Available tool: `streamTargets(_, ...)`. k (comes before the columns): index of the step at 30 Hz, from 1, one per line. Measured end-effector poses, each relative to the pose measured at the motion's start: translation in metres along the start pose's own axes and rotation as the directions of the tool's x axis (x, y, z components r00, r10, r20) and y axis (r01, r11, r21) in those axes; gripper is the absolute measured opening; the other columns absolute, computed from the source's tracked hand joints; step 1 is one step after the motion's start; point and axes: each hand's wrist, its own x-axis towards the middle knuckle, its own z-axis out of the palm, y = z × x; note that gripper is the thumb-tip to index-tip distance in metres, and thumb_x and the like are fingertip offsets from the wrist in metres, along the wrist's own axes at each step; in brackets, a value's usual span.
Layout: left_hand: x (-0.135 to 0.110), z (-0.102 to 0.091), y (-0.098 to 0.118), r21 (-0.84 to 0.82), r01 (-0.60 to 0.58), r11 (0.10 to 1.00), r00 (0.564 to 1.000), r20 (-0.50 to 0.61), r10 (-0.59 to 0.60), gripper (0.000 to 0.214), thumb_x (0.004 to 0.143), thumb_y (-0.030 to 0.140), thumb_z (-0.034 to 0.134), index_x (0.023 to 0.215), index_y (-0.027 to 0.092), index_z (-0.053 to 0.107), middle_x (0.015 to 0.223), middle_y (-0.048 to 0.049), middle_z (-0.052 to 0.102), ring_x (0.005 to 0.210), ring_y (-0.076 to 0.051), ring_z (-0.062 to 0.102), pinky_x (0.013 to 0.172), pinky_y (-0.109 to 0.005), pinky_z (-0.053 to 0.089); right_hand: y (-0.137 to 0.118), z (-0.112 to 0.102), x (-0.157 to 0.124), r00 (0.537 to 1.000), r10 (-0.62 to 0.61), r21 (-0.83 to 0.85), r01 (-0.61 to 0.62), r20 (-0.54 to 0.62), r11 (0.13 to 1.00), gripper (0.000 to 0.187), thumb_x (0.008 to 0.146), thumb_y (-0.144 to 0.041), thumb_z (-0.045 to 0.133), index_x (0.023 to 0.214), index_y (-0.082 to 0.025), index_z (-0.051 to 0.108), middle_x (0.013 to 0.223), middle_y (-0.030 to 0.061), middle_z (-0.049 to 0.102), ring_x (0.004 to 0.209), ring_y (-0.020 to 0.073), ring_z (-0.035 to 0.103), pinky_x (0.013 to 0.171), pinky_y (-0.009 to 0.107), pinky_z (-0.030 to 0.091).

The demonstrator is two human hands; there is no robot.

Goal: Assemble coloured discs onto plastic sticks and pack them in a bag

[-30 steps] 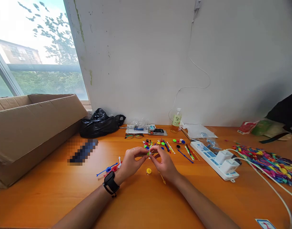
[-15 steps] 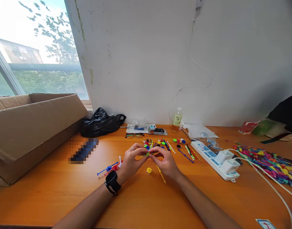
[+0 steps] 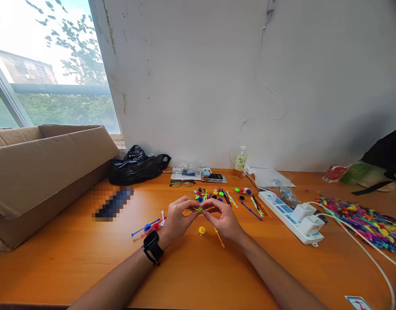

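My left hand point(image 3: 177, 218), with a black watch on the wrist, and my right hand point(image 3: 224, 219) meet fingertip to fingertip over the orange table point(image 3: 191, 271). Both pinch a small green plastic piece with a thin stick point(image 3: 201, 209) between them. A yellow disc point(image 3: 202, 230) and a yellow stick point(image 3: 219, 237) lie on the table just below my hands. Behind them is a scatter of small coloured discs and sticks point(image 3: 225, 196). A blue and a red stick piece point(image 3: 148, 227) lie left of my left wrist.
A large open cardboard box point(image 3: 39, 172) stands at the left. A black bag point(image 3: 136, 165), glasses point(image 3: 181, 184), a phone point(image 3: 214, 176) and a bottle point(image 3: 239, 162) line the wall. A white power strip point(image 3: 293, 217) with cables and a heap of coloured pieces point(image 3: 362, 219) lie right.
My hands have stayed together on the small green piece, with the fingers shifting slightly and the hands settling a little lower. The view has drifted a bit.
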Motion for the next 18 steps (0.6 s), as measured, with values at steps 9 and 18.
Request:
streamTargets(9, -0.0019, 0.0015, -0.0014, 0.023, 0.010, 1.000, 0.999, 0.039, -0.011, 0.003, 0.087, 0.025, 0.081, 0.088, 0.022, 0.082, 0.080, -0.0043, 0.076, 0.073, -0.018, 0.070, 0.069, -0.025, 0.056, 0.0059, -0.0001, -0.0008, 0.999, 0.037, 0.058, -0.038, 0.031, 0.998, 0.022, 0.091, -0.042, 0.075, 0.097, -0.021, 0.074, 0.097, 0.0059, 0.076, 0.093, 0.0232, 0.074, 0.090, 0.039, 0.061)
streamTargets(18, -0.0044, 0.0047, -0.0013, 0.087, 0.004, 0.996, 0.999, 0.033, -0.007, 0.019, 0.085, 0.024, 0.078, 0.069, 0.019, 0.070, 0.068, -0.0023, 0.069, 0.063, -0.016, 0.063, 0.062, -0.024, 0.048, 0.0084, 0.0015, -0.0012, 0.995, 0.064, 0.073, -0.069, 0.072, 0.995, 0.023, 0.088, -0.041, 0.078, 0.096, -0.020, 0.073, 0.096, 0.0066, 0.077, 0.092, 0.0235, 0.075, 0.089, 0.040, 0.062)
